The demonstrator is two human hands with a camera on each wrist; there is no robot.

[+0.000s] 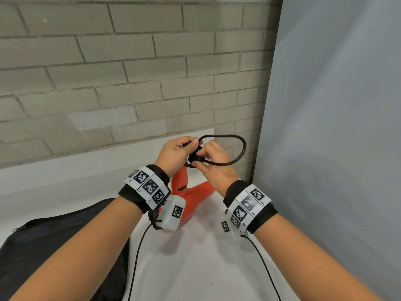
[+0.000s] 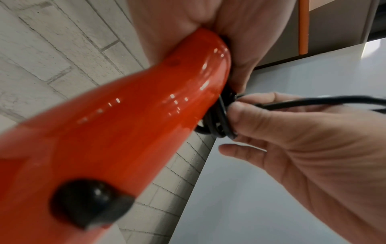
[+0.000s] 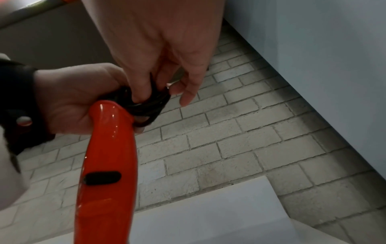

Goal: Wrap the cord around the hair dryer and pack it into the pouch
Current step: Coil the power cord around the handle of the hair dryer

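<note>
- A black pouch (image 1: 65, 240) lies flat on the white table (image 1: 195, 268), at the person's left and near the body. Its mouth is hard to make out and nothing shows inside it; whether it is zipped I cannot tell.
- The red dryer (image 1: 191, 198) is held up over the table, to the right of the pouch and not in it. Its handle end points up into the hands.
- The left hand (image 1: 173, 155) is curled round the top of the handle, holding the wound coils in place.
- The right hand (image 1: 214, 164) pinches the black cord (image 1: 240, 148) between thumb and forefinger at the coils; its other fingers are loosely spread.
- One loose loop of cord arcs out to the right of the hands, not yet pulled tight.
- Likely risks, as a judgement:
  - The coils sit bunched at the very end of the handle, so they could slide off if the left hand eases its grip.
  - The free loop may spring open if the pinch slips, undoing the last turn.
  - A slack loop could snag on the pouch opening during packing.
  - Packing needs a free hand to open the pouch, and letting go could loosen the wrap.
</note>
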